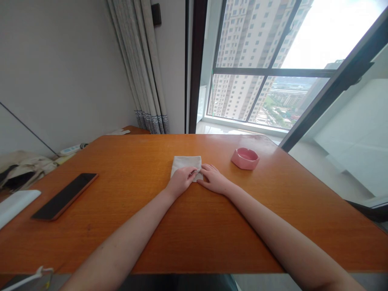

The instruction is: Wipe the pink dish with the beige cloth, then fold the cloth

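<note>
A small off-white cloth point(185, 161), squarish and seemingly folded, lies flat on the wooden table point(127, 161) in front of me. My left hand point(182, 180) rests over its lower part, with thumb and fingers pinched on the cloth near its right edge. Beside that edge, my right hand point(212, 178) lies low on the table, its fingers stretched out and their tips touching or very near the cloth. The lower part of the cloth is partly hidden under my left hand.
A pink ashtray point(245, 159) stands to the right of my hands. At the left lie a dark-screened phone or tablet point(65, 197) and a white object point(18, 205). Beyond the table's left edge is a power strip point(71, 149). Behind are a curtain point(142, 68) and a window.
</note>
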`<act>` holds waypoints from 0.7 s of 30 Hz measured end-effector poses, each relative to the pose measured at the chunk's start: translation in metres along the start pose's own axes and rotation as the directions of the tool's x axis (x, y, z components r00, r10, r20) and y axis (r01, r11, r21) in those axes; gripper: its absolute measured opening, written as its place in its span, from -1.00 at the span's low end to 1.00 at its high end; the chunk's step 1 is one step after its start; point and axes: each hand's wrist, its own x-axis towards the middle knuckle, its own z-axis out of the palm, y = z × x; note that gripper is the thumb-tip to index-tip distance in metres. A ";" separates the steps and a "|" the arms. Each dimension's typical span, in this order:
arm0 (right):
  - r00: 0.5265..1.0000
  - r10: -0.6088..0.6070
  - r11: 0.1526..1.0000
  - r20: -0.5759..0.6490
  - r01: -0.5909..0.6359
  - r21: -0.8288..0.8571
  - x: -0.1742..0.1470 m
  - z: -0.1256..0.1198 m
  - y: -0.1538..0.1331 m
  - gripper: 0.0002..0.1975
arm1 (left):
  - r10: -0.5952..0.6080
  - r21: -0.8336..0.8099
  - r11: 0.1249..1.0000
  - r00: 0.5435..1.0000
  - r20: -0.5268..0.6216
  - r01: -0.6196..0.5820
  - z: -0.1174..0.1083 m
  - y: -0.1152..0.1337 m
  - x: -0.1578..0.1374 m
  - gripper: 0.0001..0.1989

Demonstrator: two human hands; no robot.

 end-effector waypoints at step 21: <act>0.982 0.191 0.920 -0.008 -0.181 -0.348 -0.055 -0.022 -0.031 -0.73 | -0.325 0.334 0.896 0.945 0.049 0.291 -0.010 -0.043 -0.003 -0.44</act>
